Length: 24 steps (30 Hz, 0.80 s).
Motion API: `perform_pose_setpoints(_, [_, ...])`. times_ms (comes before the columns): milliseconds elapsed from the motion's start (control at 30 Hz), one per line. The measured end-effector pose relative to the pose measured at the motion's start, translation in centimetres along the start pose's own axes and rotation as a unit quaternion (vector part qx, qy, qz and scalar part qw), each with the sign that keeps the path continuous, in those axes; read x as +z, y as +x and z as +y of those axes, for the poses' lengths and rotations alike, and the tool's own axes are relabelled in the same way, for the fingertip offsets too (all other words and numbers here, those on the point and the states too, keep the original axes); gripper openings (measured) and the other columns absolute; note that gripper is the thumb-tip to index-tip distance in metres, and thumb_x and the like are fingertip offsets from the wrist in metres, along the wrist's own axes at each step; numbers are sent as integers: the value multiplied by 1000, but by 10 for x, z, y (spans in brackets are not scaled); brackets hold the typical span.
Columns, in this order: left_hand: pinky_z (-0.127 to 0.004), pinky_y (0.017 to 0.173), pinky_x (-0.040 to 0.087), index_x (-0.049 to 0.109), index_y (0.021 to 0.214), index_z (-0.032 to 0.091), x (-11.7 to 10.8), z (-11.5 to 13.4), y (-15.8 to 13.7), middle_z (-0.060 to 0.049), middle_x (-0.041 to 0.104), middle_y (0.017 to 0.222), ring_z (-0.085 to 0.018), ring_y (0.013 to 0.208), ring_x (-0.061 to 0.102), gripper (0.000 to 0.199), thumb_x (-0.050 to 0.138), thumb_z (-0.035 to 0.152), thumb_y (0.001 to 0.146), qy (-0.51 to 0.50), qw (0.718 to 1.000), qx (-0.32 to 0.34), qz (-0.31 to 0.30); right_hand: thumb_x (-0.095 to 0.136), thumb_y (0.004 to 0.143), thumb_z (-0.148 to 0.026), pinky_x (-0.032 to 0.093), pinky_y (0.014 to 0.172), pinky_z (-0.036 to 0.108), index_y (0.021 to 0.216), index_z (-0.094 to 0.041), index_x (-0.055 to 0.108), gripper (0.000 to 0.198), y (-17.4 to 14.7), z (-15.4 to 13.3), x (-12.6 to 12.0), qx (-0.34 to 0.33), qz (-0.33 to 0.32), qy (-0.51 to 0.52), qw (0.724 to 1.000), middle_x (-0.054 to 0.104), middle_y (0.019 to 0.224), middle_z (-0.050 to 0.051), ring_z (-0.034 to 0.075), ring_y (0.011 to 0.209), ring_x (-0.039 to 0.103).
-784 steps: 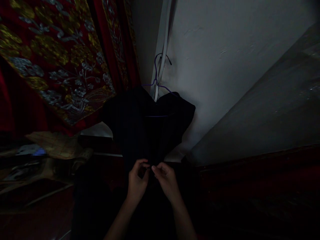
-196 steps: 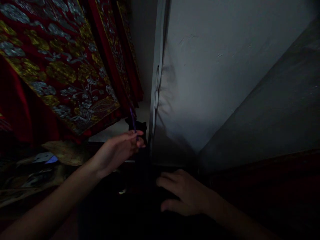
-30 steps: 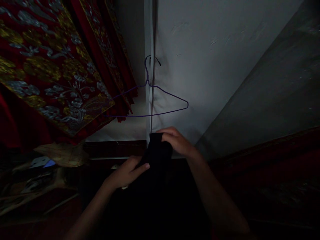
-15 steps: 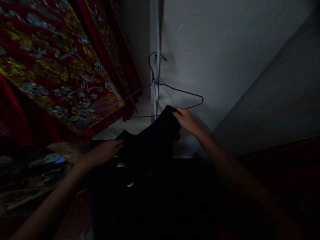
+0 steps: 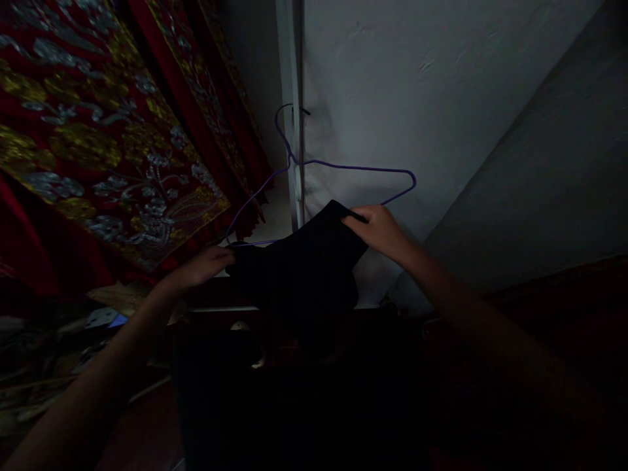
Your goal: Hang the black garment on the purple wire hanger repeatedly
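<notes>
A black garment (image 5: 304,268) is stretched between my two hands, its upper edge slanting up to the right; its exact kind is too dark to tell. My left hand (image 5: 209,265) is closed on its left corner, close to the lower left corner of a purple wire hanger (image 5: 353,167). My right hand (image 5: 377,226) pinches the garment's upper right edge, just below the hanger's right end. The hanger hangs tilted by its hook from a pale vertical strip (image 5: 289,78) on the wall. Part of its lower bar is hidden behind the cloth.
Red cloth with gold and silver embroidery (image 5: 112,144) hangs at the left. Behind the hanger is a grey wall (image 5: 383,85). Cluttered items (image 5: 98,320) lie at lower left, blurred and dark. The lower middle is too dark to make out.
My hands have spread apart, the left going left and up, pulling the garment wider. The hanger has tilted, its left corner dropping to the garment's left corner and its right end rising.
</notes>
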<state>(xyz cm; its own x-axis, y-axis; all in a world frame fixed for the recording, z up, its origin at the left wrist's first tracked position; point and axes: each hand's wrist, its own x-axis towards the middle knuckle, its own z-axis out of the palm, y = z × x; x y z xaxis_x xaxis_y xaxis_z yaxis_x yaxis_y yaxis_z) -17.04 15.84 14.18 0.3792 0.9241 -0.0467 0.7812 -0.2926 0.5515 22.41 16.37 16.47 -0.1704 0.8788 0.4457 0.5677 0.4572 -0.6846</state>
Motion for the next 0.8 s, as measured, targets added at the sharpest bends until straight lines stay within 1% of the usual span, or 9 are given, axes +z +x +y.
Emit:
perform_pose_setpoints(67, [-31, 62, 42, 48, 57, 21, -3, 7, -4, -1, 53, 62, -18, 61, 50, 36, 43, 47, 81, 12, 999, -7, 32, 57, 83, -34, 25, 52, 27, 53, -20, 43, 36, -1, 1, 2, 4, 4, 14, 1000, 36, 51, -4, 11, 52, 37])
perform_pose_setpoints(133, [-31, 61, 40, 47, 59, 21, -9, 18, -10, -1, 53, 63, -18, 61, 49, 33, 41, 44, 82, 33, 995, 3, 97, 57, 83, -34, 24, 52, 27, 52, -20, 44, 36, -1, 3, 4, 15, 9, 23, 1000, 35, 51, -5, 11, 52, 36])
perform_pose_setpoints(267, [-31, 64, 39, 44, 61, 21, -19, 46, -19, -1, 49, 68, -16, 66, 50, 29, 43, 32, 87, 76, 968, 73, 227, 56, 82, -38, 23, 51, 26, 52, -20, 43, 37, -3, 3, 17, 30, 8, 54, 998, 35, 52, -4, 11, 52, 35])
perform_pose_setpoints(367, [-30, 71, 43, 58, 76, 19, -20, 66, -13, -2, 57, 78, -18, 76, 55, 20, 43, 26, 88, 56, 952, 106, 282, 53, 82, -42, 27, 53, 26, 56, -20, 45, 35, -9, 3, 31, 25, 45, 97, 994, 38, 55, -4, 12, 55, 39])
perform_pose_setpoints(433, [-29, 74, 46, 64, 102, 18, -21, 77, -4, -3, 64, 87, -18, 81, 59, 25, 44, 23, 88, 26, 948, 118, 294, 52, 82, -42, 33, 56, 26, 62, -19, 53, 30, -13, 4, 37, 19, 63, 119, 991, 46, 58, -3, 13, 59, 44])
perform_pose_setpoints(533, [-29, 77, 48, 56, 130, 18, -23, 90, 8, -3, 70, 95, -19, 82, 63, 42, 46, 23, 90, 17, 946, 134, 296, 52, 84, -40, 44, 64, 29, 76, -18, 65, 27, -18, 7, 36, -1, 47, 118, 992, 60, 68, 0, 17, 68, 56])
perform_pose_setpoints(633, [-30, 79, 50, 63, 123, 19, -27, 98, 12, -4, 74, 97, -20, 82, 66, 36, 43, 28, 94, 49, 955, 124, 265, 50, 87, -31, 51, 90, 39, 101, -19, 71, 28, -18, 11, 21, -50, 62, 93, 992, 72, 99, 6, 24, 97, 67])
perform_pose_setpoints(700, [-30, 78, 50, 66, 115, 20, -29, 101, 10, -4, 74, 92, -21, 81, 67, 33, 40, 31, 96, 72, 961, 114, 242, 51, 87, -26, 43, 109, 44, 124, -21, 66, 40, -15, 19, 6, -82, 142, 75, 984, 68, 125, 9, 25, 124, 59])
perform_pose_setpoints(800, [-32, 83, 50, 66, 113, 19, -34, 102, 8, -5, 74, 95, -22, 87, 67, 33, 40, 31, 97, 108, 956, 132, 239, 51, 90, -25, 40, 112, 45, 144, -22, 51, 54, -2, 37, -17, -83, 248, 41, 964, 56, 144, 11, 26, 139, 46])
